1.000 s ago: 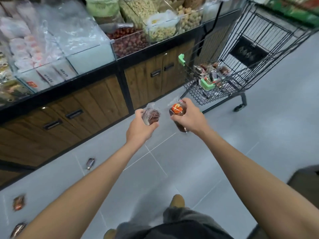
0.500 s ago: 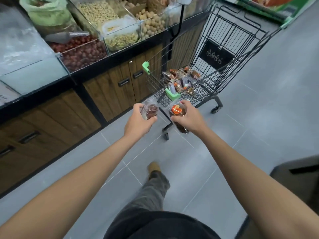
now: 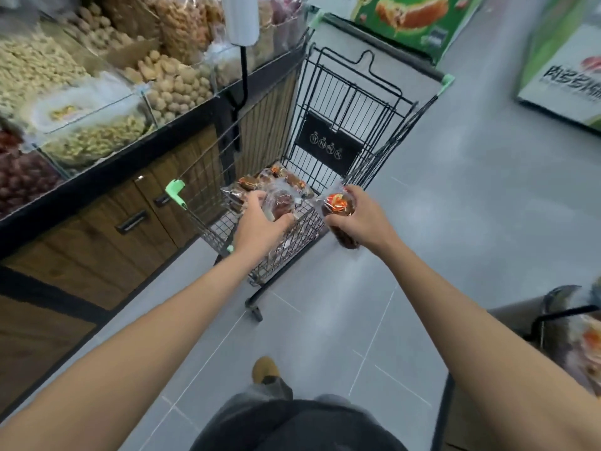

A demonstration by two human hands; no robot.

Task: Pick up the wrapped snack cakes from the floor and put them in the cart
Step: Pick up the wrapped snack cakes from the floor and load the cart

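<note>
A black wire shopping cart (image 3: 344, 102) with green corner bumpers stands beside the display counter. Several wrapped snack cakes (image 3: 286, 179) lie in its basket. My left hand (image 3: 260, 222) grips a clear-wrapped brown snack cake (image 3: 281, 203) over the near end of the basket. My right hand (image 3: 364, 216) holds wrapped snack cakes (image 3: 338, 206) with an orange label; a second dark one sticks out below the palm. This hand is just outside the cart's right rim.
A wooden counter (image 3: 107, 222) with clear bins of nuts and dried fruit (image 3: 97, 138) runs along the left. Green display stands (image 3: 409, 21) are at the far right. A dark rack with goods (image 3: 566, 320) sits at the right edge. My shoe (image 3: 265, 369) is on the grey tiles.
I have stepped closer to the cart. Both hands moved forward with the cakes; the left one is now over the basket, the right one beside its rim.
</note>
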